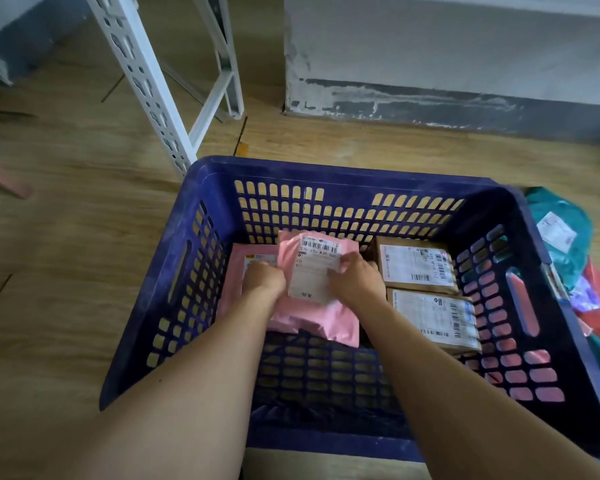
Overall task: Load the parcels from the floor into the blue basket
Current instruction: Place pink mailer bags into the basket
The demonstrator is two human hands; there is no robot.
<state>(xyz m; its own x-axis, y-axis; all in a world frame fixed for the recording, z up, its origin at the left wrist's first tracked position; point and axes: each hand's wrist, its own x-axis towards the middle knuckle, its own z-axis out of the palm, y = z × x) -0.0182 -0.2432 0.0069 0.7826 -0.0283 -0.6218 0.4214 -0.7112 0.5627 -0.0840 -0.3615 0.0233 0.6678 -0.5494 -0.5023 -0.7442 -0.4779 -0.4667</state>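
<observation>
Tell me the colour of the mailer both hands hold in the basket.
Pink mailer with a white label; shows best in the head view.

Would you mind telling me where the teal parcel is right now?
In the head view, the teal parcel lies on the floor at the far right, just outside the right wall of the blue basket.
</observation>
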